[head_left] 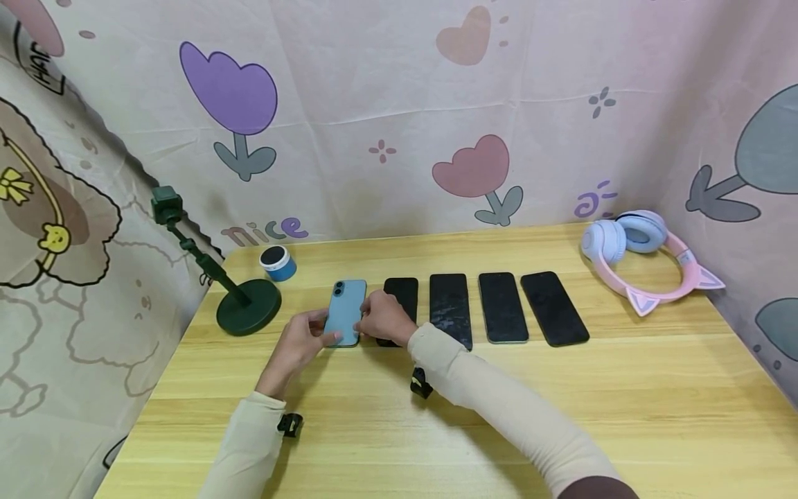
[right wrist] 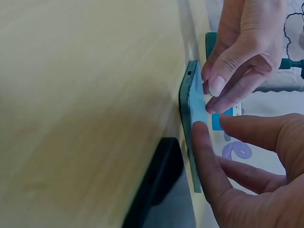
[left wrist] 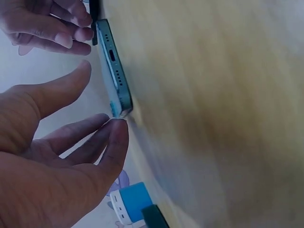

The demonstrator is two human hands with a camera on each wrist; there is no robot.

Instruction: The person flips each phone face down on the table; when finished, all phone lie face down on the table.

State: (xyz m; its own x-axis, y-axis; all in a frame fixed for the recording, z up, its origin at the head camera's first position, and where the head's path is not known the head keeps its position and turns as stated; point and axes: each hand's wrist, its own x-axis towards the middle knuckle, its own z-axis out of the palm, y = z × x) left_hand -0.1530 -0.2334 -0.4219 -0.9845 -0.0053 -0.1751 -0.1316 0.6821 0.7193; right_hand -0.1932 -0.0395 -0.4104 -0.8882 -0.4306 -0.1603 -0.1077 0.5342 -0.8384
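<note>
A light blue phone (head_left: 346,308) lies back up on the table, its camera lenses at the far left corner. Along its left edge my left hand (head_left: 299,345) has its fingertips, the thumb spread over the lower back. In the left wrist view the phone's port end (left wrist: 114,66) faces the camera, and the left thumb (left wrist: 71,90) stands a little apart from the fingers. My right hand (head_left: 386,317) is at the opposite long edge. One right finger (right wrist: 209,156) touches that edge in the right wrist view. Partly under the right hand lies a black phone (head_left: 404,294).
Three more dark phones, a cracked-looking one (head_left: 449,308), a middle one (head_left: 502,308) and a tilted one (head_left: 555,308), continue the row rightward. A green stand (head_left: 249,308) and a blue-and-white cylinder (head_left: 278,263) are at left; cat-ear headphones (head_left: 676,291) lie back right.
</note>
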